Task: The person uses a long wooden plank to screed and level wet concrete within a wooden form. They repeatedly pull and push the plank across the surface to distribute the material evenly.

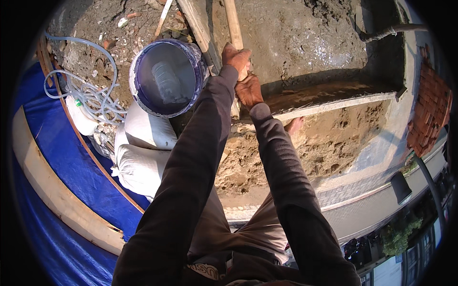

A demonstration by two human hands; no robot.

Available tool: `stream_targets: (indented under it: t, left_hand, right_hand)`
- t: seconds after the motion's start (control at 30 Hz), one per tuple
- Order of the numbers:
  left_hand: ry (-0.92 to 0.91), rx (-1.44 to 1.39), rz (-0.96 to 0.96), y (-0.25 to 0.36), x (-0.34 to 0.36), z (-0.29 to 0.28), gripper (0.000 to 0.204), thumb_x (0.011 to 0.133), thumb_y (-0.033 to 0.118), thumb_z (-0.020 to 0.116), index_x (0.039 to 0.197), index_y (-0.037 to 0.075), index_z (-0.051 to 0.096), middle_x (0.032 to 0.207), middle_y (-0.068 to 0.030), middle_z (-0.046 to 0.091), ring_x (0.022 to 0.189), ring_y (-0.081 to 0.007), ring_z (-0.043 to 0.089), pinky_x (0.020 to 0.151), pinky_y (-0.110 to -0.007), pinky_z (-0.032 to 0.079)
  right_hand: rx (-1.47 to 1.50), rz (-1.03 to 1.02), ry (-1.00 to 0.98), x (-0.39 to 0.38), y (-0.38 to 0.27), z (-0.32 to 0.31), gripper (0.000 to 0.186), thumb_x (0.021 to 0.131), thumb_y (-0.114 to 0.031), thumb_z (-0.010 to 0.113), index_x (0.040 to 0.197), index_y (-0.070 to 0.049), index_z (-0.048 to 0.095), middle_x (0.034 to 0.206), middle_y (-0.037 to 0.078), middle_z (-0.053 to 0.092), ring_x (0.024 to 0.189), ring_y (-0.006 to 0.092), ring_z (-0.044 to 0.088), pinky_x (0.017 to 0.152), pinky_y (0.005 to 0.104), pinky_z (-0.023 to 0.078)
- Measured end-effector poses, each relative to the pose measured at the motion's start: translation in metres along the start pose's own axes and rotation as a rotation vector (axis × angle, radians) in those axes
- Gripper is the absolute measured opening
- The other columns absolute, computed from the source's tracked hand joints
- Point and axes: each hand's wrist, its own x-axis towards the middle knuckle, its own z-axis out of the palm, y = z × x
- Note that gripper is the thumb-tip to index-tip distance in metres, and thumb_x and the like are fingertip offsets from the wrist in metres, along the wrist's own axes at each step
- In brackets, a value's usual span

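two hands gripping a wooden handle [232, 21], arms stretched forward
the left hand [236, 56] curls its fingers around it farther out; the right hand [249, 91] closes on it just nearer the body. the handle lies right of the bucket [167, 78].

Wooden handle [233, 21] cut off @ top edge, pt. hidden by L hand [235, 56].

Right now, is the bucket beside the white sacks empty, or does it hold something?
Not empty: cloudy greyish liquid shows inside the bucket, with a translucent ribbed container in it.
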Motion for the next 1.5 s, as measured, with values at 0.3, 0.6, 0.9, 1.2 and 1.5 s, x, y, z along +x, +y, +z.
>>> stream_targets:
  t: [0.3, 0.6, 0.9, 1.2, 1.5]
  left_hand:
    - [0.043, 0.035, -0.166, -0.053, -0.052, 0.04, 0.033, 0.078, 0.008, 0.067, 0.098, 0.005, 0.041, 0.079, -0.0109, 0.052, 0.052, -0.0193, 0.055, 0.039, -0.035, 0.049]
    - [0.001, 0.181, -0.348, -0.077, -0.078, 0.042, 0.027, 0.073, 0.012, 0.07, 0.089, 0.003, 0.05, 0.062, -0.0114, 0.058, 0.049, -0.0237, 0.061, 0.037, -0.038, 0.05]
    - [0.032, 0.159, -0.204, -0.168, -0.114, 0.065, 0.026, 0.067, 0.011, 0.067, 0.085, -0.003, 0.055, 0.072, -0.0177, 0.063, 0.059, -0.027, 0.065, 0.049, -0.037, 0.055]
    - [-0.101, 0.223, -0.429, -0.173, -0.163, 0.097, 0.028, 0.06, -0.001, 0.067, 0.084, -0.005, 0.053, 0.073, -0.0136, 0.058, 0.057, -0.0245, 0.06, 0.044, -0.036, 0.053]
    - [-0.143, 0.138, -0.497, -0.161, -0.186, 0.098, 0.013, 0.061, 0.001, 0.068, 0.058, 0.0, 0.056, 0.058, -0.0079, 0.056, 0.047, -0.019, 0.055, 0.04, -0.032, 0.046]
  right_hand:
    - [1.104, 0.542, 0.115, -0.094, 0.074, -0.05, 0.029, 0.081, -0.001, 0.045, 0.11, -0.001, 0.052, 0.092, 0.009, 0.06, 0.078, 0.0199, 0.059, 0.061, 0.0336, 0.049]
    - [0.216, 0.585, 0.143, -0.207, 0.035, -0.034, 0.018, 0.066, 0.001, 0.061, 0.079, -0.005, 0.051, 0.055, 0.001, 0.049, 0.041, 0.0097, 0.044, 0.036, 0.0274, 0.036]
    - [0.24, 0.791, 0.139, -0.27, 0.016, -0.059, 0.014, 0.066, 0.002, 0.06, 0.077, -0.004, 0.052, 0.055, 0.004, 0.052, 0.043, 0.0126, 0.049, 0.039, 0.0273, 0.04]
    - [0.298, 0.914, 0.219, -0.318, 0.008, -0.081, 0.007, 0.065, -0.002, 0.061, 0.067, 0.0, 0.055, 0.055, 0.008, 0.054, 0.04, 0.0144, 0.049, 0.037, 0.0284, 0.04]
    - [0.125, 0.927, 0.177, -0.341, -0.016, -0.092, 0.014, 0.064, -0.001, 0.059, 0.077, -0.001, 0.054, 0.057, 0.006, 0.054, 0.048, 0.0158, 0.053, 0.042, 0.0292, 0.042]
